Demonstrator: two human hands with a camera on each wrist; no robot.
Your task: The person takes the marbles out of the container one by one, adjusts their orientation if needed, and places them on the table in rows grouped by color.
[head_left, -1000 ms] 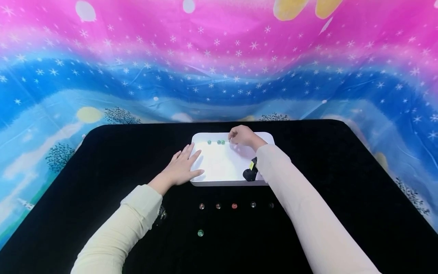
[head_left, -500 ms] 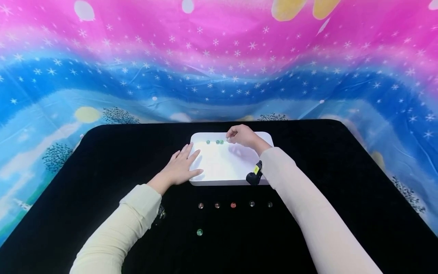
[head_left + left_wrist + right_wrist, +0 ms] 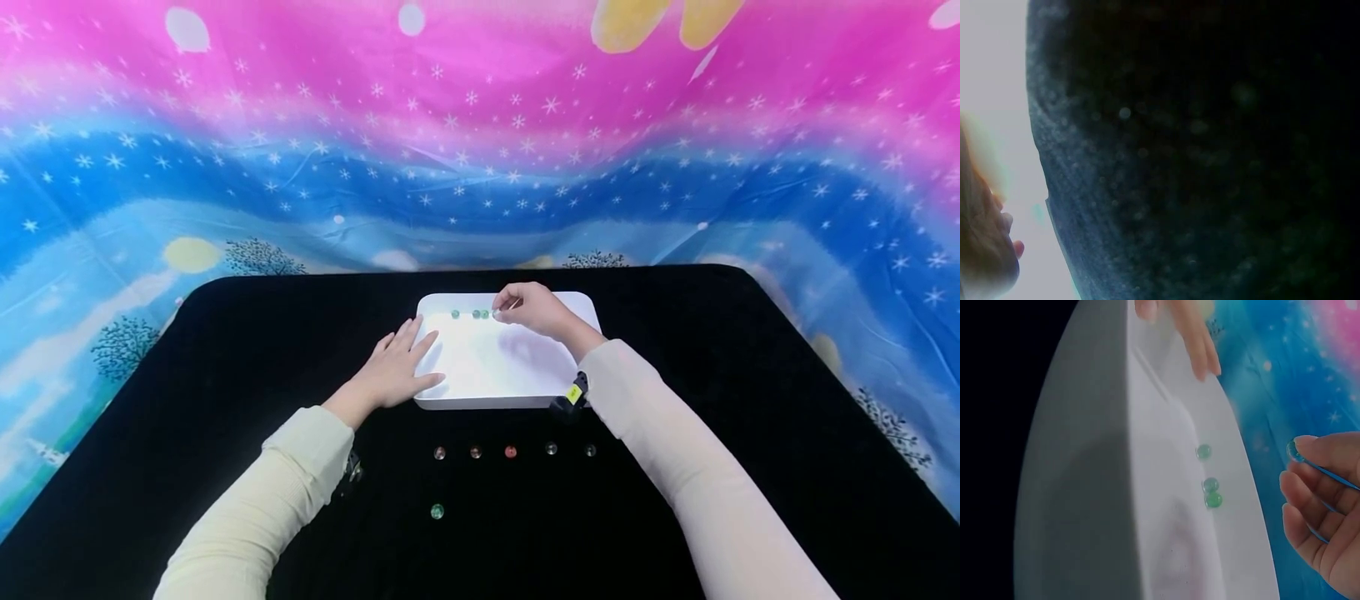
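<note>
A white rectangular tray (image 3: pixel 480 362) lies on the black cloth. Along its far wall sit a single green marble (image 3: pixel 455 314) and a touching pair of greenish marbles (image 3: pixel 1212 492). Thumb and fingertips of my right hand (image 3: pixel 542 312) pinch a clear bluish-green glass marble (image 3: pixel 1293 450), just right of that pair in the head view. My left hand (image 3: pixel 390 372) rests at the tray's left rim, fingers spread and holding nothing. Part of a hand (image 3: pixel 985 244) shows dimly in the left wrist view.
In front of the tray, several marbles form a row, among them a red marble (image 3: pixel 511 452) and a clear marble (image 3: pixel 551 448). Nearer lies a green marble (image 3: pixel 437 512). Behind the table hangs a colourful printed cloth (image 3: pixel 480 167).
My right hand has shifted slightly left, bringing the pinched marble closer to the pair in the tray. The right wrist has swung a little nearer and rightward. My left hand stays put.
</note>
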